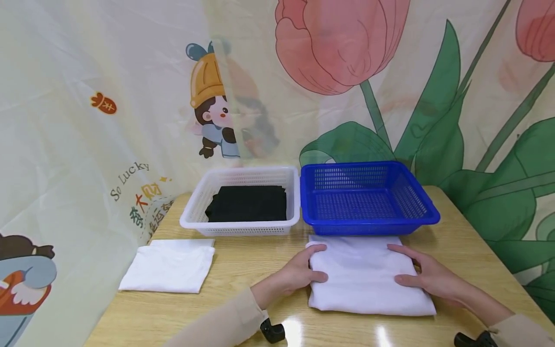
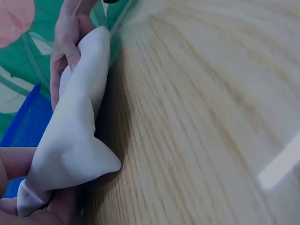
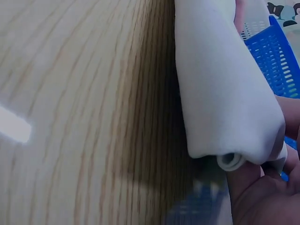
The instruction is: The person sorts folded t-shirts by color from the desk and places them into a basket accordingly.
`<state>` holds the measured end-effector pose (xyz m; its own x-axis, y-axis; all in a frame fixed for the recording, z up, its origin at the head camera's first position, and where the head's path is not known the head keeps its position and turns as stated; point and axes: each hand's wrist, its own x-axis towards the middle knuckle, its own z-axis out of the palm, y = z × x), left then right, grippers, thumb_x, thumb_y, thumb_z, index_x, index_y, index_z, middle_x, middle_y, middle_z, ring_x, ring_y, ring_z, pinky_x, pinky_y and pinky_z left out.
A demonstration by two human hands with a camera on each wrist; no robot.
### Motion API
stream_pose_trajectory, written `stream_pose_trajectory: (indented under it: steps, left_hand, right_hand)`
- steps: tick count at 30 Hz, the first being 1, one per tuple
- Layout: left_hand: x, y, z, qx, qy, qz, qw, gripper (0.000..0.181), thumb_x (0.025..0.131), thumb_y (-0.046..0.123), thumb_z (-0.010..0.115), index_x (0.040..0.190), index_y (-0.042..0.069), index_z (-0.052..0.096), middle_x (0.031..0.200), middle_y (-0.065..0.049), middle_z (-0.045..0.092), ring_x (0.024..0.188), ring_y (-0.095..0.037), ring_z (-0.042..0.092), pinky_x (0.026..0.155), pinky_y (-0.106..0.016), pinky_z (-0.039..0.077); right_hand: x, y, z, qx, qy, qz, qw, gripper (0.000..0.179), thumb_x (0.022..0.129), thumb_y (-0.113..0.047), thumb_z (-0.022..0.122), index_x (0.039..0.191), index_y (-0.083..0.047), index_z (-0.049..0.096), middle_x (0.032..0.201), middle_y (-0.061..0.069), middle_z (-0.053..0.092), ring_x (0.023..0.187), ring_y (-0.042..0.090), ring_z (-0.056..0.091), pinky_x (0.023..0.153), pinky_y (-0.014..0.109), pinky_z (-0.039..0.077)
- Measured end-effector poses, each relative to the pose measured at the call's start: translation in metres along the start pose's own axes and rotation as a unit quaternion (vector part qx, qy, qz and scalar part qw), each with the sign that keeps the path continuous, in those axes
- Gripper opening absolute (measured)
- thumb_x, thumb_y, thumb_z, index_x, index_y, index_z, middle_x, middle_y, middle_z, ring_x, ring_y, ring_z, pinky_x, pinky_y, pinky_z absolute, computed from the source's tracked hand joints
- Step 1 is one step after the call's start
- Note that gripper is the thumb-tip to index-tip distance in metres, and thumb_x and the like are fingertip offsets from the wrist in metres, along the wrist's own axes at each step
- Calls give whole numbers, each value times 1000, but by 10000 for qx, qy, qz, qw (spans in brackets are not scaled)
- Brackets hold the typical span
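A folded white cloth (image 1: 362, 289) is in front of the blue basket, its front edge bulging in a thick fold. My left hand (image 1: 298, 272) grips its left side, and my right hand (image 1: 433, 275) grips the right side. In the left wrist view, the thumb and fingers pinch the cloth (image 2: 70, 136) from above and below. The right wrist view shows a small rolled layer at the end of the cloth (image 3: 225, 93), where the right hand's fingers reach underneath. Dark shadow lies under the cloth's front edge.
Behind the cloth stands a blue plastic basket (image 1: 370, 226) with perforated walls. Beside it, a white basket (image 1: 243, 227) holds folded black fabric (image 1: 247, 203). Another folded white cloth (image 1: 169, 267) lies at the left of the wooden table (image 1: 243, 262). A printed curtain (image 1: 143, 58) hangs behind.
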<state>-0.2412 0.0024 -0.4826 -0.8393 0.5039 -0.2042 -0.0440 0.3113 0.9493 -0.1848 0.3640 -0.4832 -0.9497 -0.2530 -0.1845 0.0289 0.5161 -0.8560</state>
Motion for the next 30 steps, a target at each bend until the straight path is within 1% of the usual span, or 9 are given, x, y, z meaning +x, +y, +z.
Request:
stream_pose_trajectory:
  steps: [4, 9, 13, 15, 17, 21, 23, 26, 30]
  left_hand:
    - [-4, 9, 6, -99, -57, 146, 9998, 77, 90, -1, 82, 157, 24, 53, 165, -12, 42, 151, -31, 40, 124, -54, 34]
    - [-11, 29, 10, -325, -363, 398, 9980, 77, 93, 1, 79, 159, 26, 49, 155, -10, 52, 131, -23, 58, 108, -44, 52]
    - [-16, 51, 11, -395, -499, 525, 9966, 76, 95, 2, 78, 159, 31, 48, 144, -7, 58, 112, -19, 65, 93, -37, 59]
    - [-17, 63, 10, -350, -502, 607, 9963, 75, 95, 4, 78, 158, 32, 48, 141, -5, 58, 108, -18, 66, 90, -35, 60]
    - [-18, 77, 8, -302, -493, 731, 9957, 75, 96, 4, 78, 159, 32, 48, 139, -4, 59, 107, -17, 66, 89, -34, 60]
    - [-14, 103, 1, -247, -507, 1041, 9930, 75, 96, 4, 77, 160, 30, 47, 139, -4, 59, 108, -16, 66, 89, -32, 60]
    - [-10, 117, -4, -303, -481, 1136, 9919, 76, 96, 4, 77, 160, 31, 47, 139, -4, 59, 109, -16, 66, 89, -33, 61]
    - [-1, 136, -13, -265, -329, 1180, 9921, 78, 96, 5, 78, 161, 33, 46, 141, -3, 57, 111, -17, 66, 90, -35, 61]
    - [18, 151, -26, -109, -79, 1207, 9926, 78, 96, 6, 78, 162, 31, 45, 147, -6, 53, 116, -21, 64, 95, -41, 61]
  right_hand:
    - [-12, -2, -8, -88, 33, -16, 10000, 85, 98, -26, 78, 167, -8, 31, 169, 37, 16, 147, 62, 26, 105, 68, 45]
    - [-31, -9, -24, -335, 109, -40, 9994, 81, 102, -25, 73, 169, -14, 27, 169, 37, 12, 141, 55, 29, 95, 47, 51]
    - [-42, -21, -39, -412, 292, -116, 9987, 78, 105, -22, 69, 170, -19, 26, 164, 32, 23, 123, 25, 44, 78, 27, 47]
    - [-46, -29, -47, -425, 408, -246, 9980, 77, 106, -19, 68, 170, -21, 25, 160, 25, 28, 111, 13, 46, 73, 25, 46]
    - [-48, -40, -57, -417, 537, -326, 9972, 77, 106, -16, 68, 170, -24, 26, 150, 15, 40, 101, 8, 50, 71, 26, 48]
    - [-50, -64, -78, -595, 927, -286, 9935, 81, 103, -15, 73, 169, -29, 29, 126, -7, 51, 94, 14, 55, 67, 29, 52]
    - [-49, -77, -88, -828, 1079, -217, 9905, 83, 102, -18, 74, 170, -30, 27, 128, -6, 52, 93, 14, 57, 68, 30, 54]
    - [-38, -94, -103, -1156, 1242, -251, 9852, 86, 102, -24, 75, 171, -26, 24, 136, 6, 50, 94, 12, 56, 68, 30, 54]
    - [-16, -109, -118, -1379, 1364, -519, 9796, 86, 101, -24, 76, 170, -20, 26, 142, 14, 44, 97, 10, 52, 70, 29, 54]
